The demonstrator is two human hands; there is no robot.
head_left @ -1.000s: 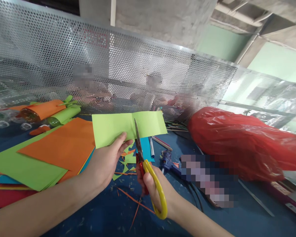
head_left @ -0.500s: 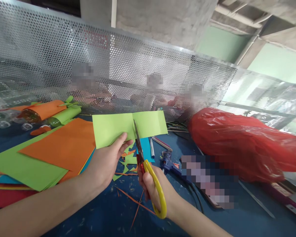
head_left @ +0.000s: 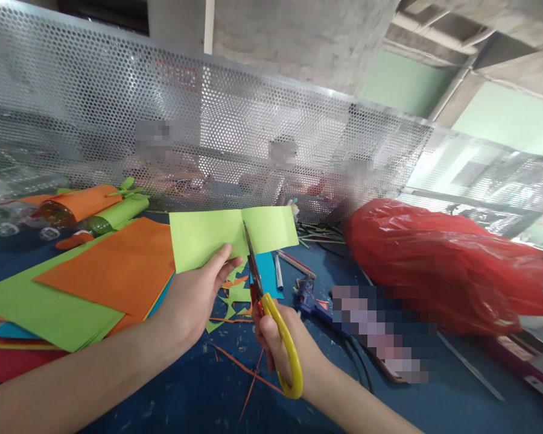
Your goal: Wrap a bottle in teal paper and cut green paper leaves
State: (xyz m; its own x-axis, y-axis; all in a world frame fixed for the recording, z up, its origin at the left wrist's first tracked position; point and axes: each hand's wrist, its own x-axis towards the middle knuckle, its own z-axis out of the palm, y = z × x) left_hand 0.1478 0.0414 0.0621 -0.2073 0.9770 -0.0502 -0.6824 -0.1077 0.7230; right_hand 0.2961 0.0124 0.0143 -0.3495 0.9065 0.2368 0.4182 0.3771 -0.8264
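Note:
My left hand (head_left: 203, 286) pinches the lower edge of a light green sheet of paper (head_left: 203, 238), thumb in front. The sheet is held up above the table, with a crease or cut line near its middle. My right hand (head_left: 283, 334) is wrapped round the handles of scissors (head_left: 283, 349), one handle yellow and the other red. Their blades point up and lie against the paper near that line, looking nearly closed. Beneath the sheet are green and orange paper scraps (head_left: 239, 293) and a blue paper piece (head_left: 266, 271).
Coloured sheets (head_left: 113, 265) lie stacked at left, with paper-wrapped plastic bottles (head_left: 88, 202) behind. To the right are a marker (head_left: 279, 272), a blue glue gun (head_left: 310, 301) with its cord, a blurred-out flat object (head_left: 380, 337) and a red plastic bag (head_left: 425, 259). A perforated metal screen (head_left: 239, 120) stands behind.
The right half of the green paper has swung slightly to the left. The scissors and my right hand have shifted a little left; my left hand stays in place.

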